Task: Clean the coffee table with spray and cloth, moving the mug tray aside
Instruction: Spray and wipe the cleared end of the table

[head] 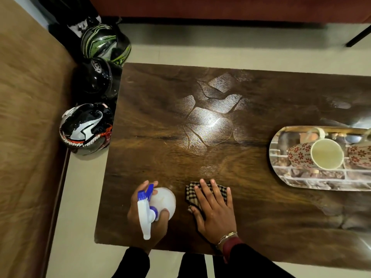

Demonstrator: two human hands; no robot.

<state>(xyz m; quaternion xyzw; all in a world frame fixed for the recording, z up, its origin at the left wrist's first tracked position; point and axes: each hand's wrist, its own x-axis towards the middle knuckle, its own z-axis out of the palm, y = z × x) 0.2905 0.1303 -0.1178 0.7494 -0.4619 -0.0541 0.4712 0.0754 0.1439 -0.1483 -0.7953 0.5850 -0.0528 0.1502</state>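
Observation:
The dark wooden coffee table (152,121) fills the middle of the view, with a shiny wet patch (208,121) near its centre. My left hand (138,221) grips a white spray bottle (163,200) with a blue and white trigger head, standing near the table's front edge. My right hand (214,209) lies flat, fingers spread, on a brown checked cloth (192,192) just right of the bottle. An oval mirrored tray (313,178) sits at the right side of the table and holds a cream mug with red flowers (321,155), lying towards me; a second patterned mug (359,155) is cut off by the frame.
Three motorcycle helmets stand on the floor at the table's left end: a green one (104,42), a black one (96,79) and a black-and-white one (86,127). A brown sofa seat (26,127) runs along the left. Pale floor lies beyond the table's far edge.

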